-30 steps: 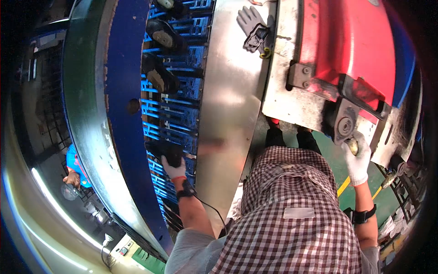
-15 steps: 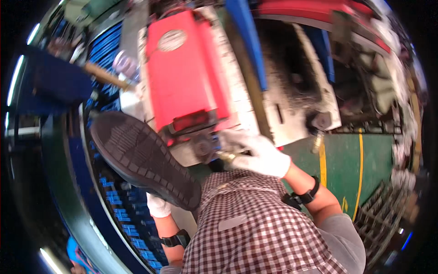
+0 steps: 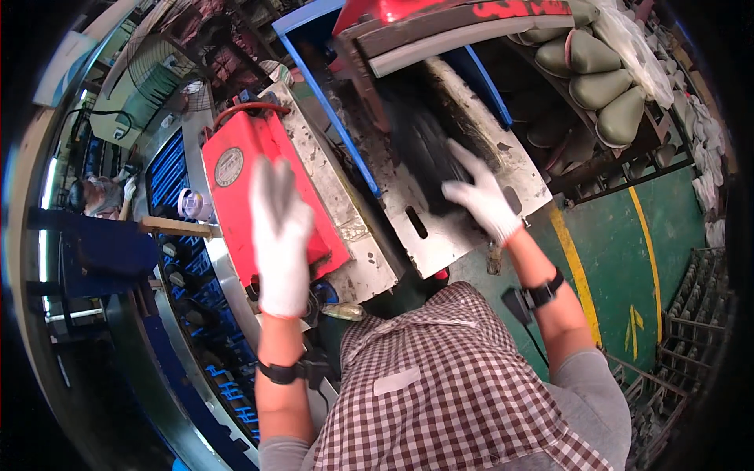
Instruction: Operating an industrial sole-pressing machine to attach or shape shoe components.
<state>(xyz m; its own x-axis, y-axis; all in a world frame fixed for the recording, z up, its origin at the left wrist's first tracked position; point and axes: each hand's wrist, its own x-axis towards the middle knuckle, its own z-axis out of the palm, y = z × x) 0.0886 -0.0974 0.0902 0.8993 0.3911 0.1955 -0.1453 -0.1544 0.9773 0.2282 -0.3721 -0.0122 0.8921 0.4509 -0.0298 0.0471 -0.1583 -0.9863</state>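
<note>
A black shoe [image 3: 424, 149], blurred by motion, lies on its side or tilted in the bay under the raised red press head [image 3: 463, 23]. At its near end is my right hand [image 3: 483, 200] in a white glove, thumb and fingers apart; whether it still touches the shoe I cannot tell. My left hand [image 3: 283, 243], also gloved in white, hovers over the red machine cover [image 3: 236, 188] with its fingers stretched out and smeared, holding nothing. The pale metal base plate [image 3: 424, 251] with a dark slot stands below the shoe.
Blue side panels [image 3: 326, 118] flank the press bay. Olive-green shoe lasts [image 3: 601, 86] sit on a rack at the right. A conveyor line with blue racks [image 3: 169, 169] runs along the left, with a tape roll [image 3: 188, 202] beside it. Another person [image 3: 98, 196] is at the far left.
The black shoe has gone from my left hand at the near left into the press bay. My right hand has left the front of the red machine for the bay; my left hand has risen forward.
</note>
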